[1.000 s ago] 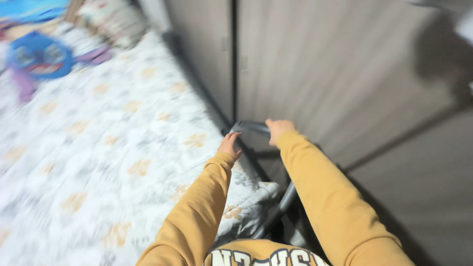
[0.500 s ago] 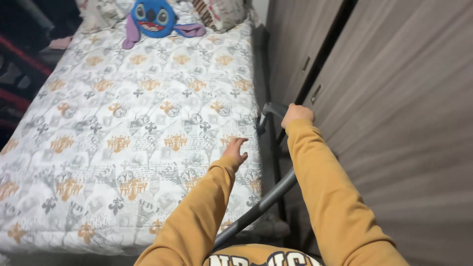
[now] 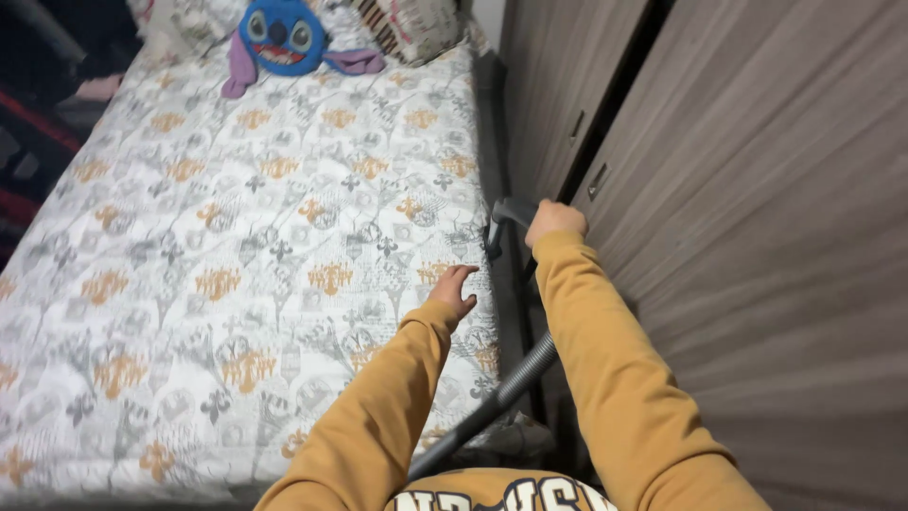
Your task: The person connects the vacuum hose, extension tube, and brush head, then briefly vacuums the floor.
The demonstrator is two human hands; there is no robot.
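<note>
Mustard-yellow sleeves reach forward from the person standing at the foot of the bed. The right hand (image 3: 555,220) is closed in a fist around the dark grey handle of a vacuum cleaner (image 3: 511,210), knuckles up, and the handle curves over just to the left of that fist. It sits in the narrow gap between the bed's edge and the wardrobe (image 3: 757,189), whose grey wood-grain doors run along the right. From below the right forearm a ribbed grey hose (image 3: 515,383) slants down toward the person's body, crossing the corner of the mattress; how it joins the handle is hidden behind the arm.

The left hand (image 3: 454,291) holds nothing. Its fingers are loosely spread and a little curled, resting on or just above the bedspread (image 3: 236,237) near the right edge of the bed; I cannot tell whether they touch the cloth. That hand is near the vacuum handle but apart from it.

The bedspread is white with grey and orange ornaments and covers the bed. At the far end lies a blue plush toy (image 3: 282,36) with long purple ears, face up, and just beside it to the right a patterned pillow (image 3: 416,26) against the wall
</note>
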